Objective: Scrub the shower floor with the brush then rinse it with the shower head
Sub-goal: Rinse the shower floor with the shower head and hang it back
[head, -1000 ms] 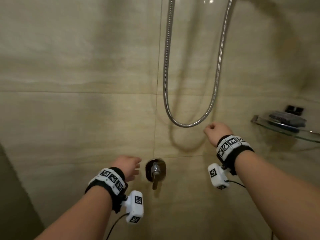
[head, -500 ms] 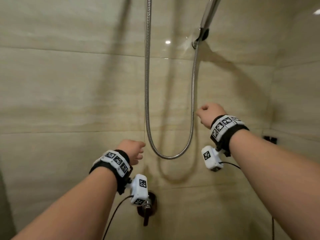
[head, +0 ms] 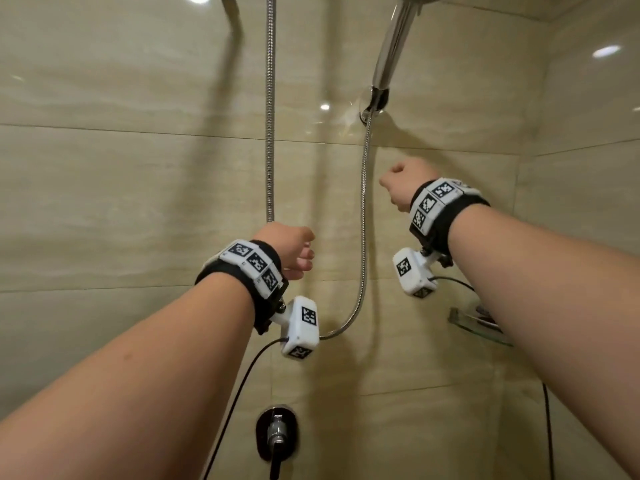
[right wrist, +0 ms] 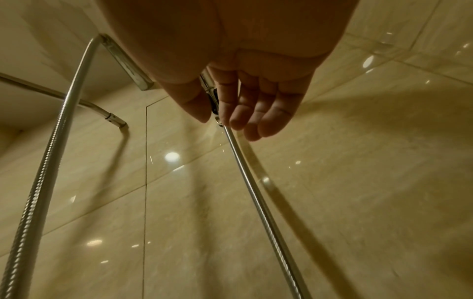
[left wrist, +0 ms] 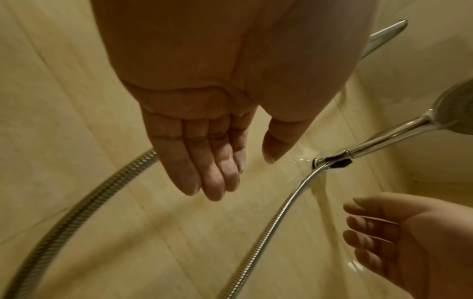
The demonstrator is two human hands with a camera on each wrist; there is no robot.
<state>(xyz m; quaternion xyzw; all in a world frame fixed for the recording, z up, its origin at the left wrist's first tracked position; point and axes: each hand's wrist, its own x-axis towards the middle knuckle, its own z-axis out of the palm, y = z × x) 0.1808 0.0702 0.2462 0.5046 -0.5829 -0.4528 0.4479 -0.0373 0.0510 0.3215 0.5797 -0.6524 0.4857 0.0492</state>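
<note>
Tiled wall (head: 138,202) | both hands (empty) near shower head (head: 394,43) — docked

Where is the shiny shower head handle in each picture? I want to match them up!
Head view: the shower handle slants up from its wall holder, top middle-right.
Left wrist view: the handle runs across the right side, toward the round spray face.
Right wrist view: mostly hidden behind the right hand; only a sliver shows between thumb and fingers.
Shared landmark: the metal hose hanging below it.
</note>
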